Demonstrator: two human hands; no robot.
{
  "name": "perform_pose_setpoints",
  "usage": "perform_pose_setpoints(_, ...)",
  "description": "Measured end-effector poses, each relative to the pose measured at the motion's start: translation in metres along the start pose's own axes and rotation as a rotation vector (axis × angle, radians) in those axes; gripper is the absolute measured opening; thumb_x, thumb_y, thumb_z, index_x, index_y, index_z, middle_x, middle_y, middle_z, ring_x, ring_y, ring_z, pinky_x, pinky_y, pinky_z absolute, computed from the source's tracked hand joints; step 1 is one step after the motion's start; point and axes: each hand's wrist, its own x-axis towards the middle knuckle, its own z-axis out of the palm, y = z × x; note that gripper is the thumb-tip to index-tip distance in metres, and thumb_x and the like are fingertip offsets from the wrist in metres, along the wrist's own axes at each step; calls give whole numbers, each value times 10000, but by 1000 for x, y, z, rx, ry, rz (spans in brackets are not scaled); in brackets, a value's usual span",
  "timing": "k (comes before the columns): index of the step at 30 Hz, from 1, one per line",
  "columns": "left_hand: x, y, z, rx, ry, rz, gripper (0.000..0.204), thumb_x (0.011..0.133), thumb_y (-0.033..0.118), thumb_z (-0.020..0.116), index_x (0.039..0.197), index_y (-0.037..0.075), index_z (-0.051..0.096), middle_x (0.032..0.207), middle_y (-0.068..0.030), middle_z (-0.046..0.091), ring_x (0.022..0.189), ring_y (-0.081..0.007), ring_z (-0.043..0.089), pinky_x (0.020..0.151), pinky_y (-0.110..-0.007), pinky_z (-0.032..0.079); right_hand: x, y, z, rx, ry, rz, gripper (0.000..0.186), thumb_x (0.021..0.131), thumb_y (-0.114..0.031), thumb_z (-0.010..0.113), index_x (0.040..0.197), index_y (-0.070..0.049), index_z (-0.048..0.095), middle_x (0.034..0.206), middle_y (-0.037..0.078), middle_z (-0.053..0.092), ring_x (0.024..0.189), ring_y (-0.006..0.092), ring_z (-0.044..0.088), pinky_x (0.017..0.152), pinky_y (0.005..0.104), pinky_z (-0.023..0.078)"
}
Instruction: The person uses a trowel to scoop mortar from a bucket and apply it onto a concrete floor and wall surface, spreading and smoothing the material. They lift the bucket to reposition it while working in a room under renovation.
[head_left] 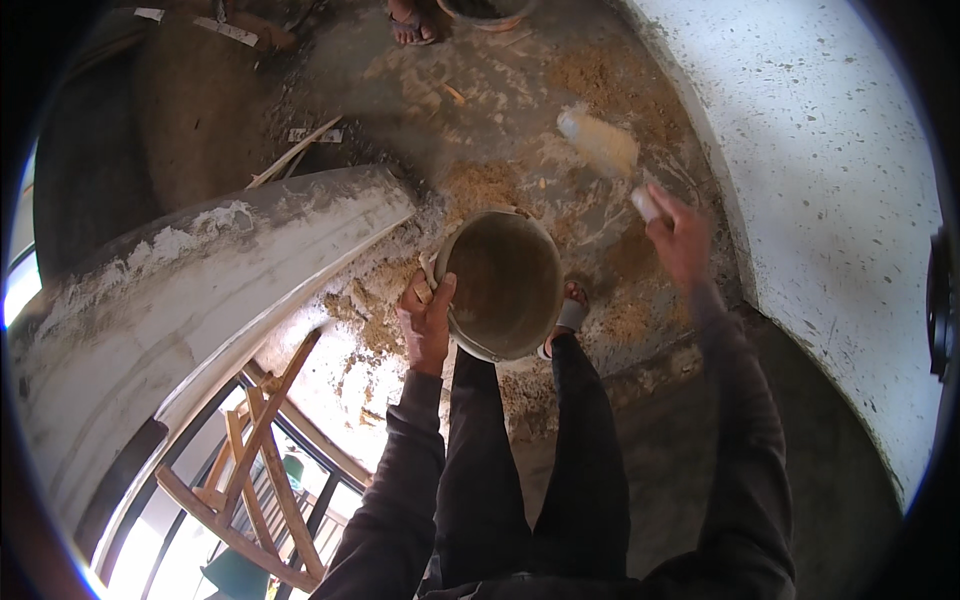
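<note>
My left hand [427, 322] is closed on the left rim of a round, dirty bucket [552, 318], with its thumb over the edge. A pale strip, perhaps cloth or part of the bucket's handle, shows by those fingers. The bucket's inside looks brownish grey; whether it holds liquid I cannot tell. Out to the right, my right hand [682, 240] is closed round the white handle of a trowel-like tool [600, 142]. Motion blurs the tool's broad, pale head, which points up and left over the floor, apart from the bucket.
A low, plaster-smeared wall [200, 260] runs along the left. On the right stands a white speckled wall [820, 130]. Sand and mortar lumps [480, 185] cover the floor around my feet. A wooden frame [250, 460] leans lower left. Another person's foot [412, 28] is at the top.
</note>
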Motion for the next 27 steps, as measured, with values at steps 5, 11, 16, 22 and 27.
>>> perform_pose_setpoints(5,11,7,-1,87,-34,133,251,919,189,693,1058,-19,676,838,-22,650,732,-90,529,674,-268,458,-92,-11,21,-218,-191,-180,522,851,-120,648,1369,-144,588,1242,168,666,1005,295,694,906,432,534)
perform_pose_setpoints(11,27,9,7,99,-173,154,206,885,154,715,816,1,596,675,24,532,634,-71,448,557,-289,381,-100,-65,50,-654,-177,-575,590,836,-189,703,1393,-126,518,1099,84,567,990,227,607,797,393,524)
perform_pose_setpoints(16,20,43,25,282,-256,223,237,831,156,725,753,-14,579,616,-15,523,576,-90,446,525,-320,393,-98,-89,82,-915,-72,-720,445,856,-187,656,1292,-119,602,1011,69,572,915,218,596,699,398,522)
perform_pose_setpoints(22,17,52,26,343,-323,186,228,792,169,717,790,-36,620,653,-60,590,601,-110,494,570,-336,444,-106,-110,87,-844,-274,-709,133,833,-162,643,886,-99,747,791,76,608,824,244,654,632,413,550)
perform_pose_setpoints(27,8,64,42,353,-421,189,249,789,171,727,847,-54,637,678,-70,603,628,-123,500,610,-340,456,-69,-88,76,-367,-356,-923,79,780,-134,658,758,-92,722,806,104,673,799,295,693,679,421,579)
